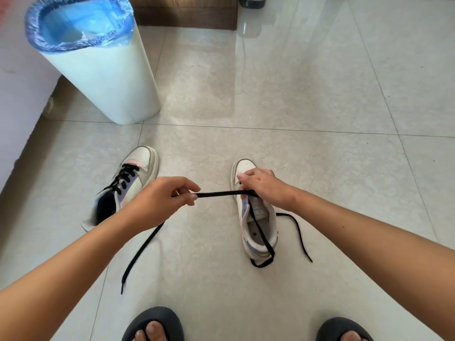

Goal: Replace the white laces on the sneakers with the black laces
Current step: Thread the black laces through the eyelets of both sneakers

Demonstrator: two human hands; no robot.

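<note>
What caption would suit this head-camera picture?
Left hand pulls a black lace taut while right hand threads the right sneaker; left sneaker already laced.

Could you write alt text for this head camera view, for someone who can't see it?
A person's left hand pulls a black lace taut from the right sneaker, which the right hand grips near its toe. The left sneaker, already laced in black, lies on the tiled floor by a white bin.
</note>
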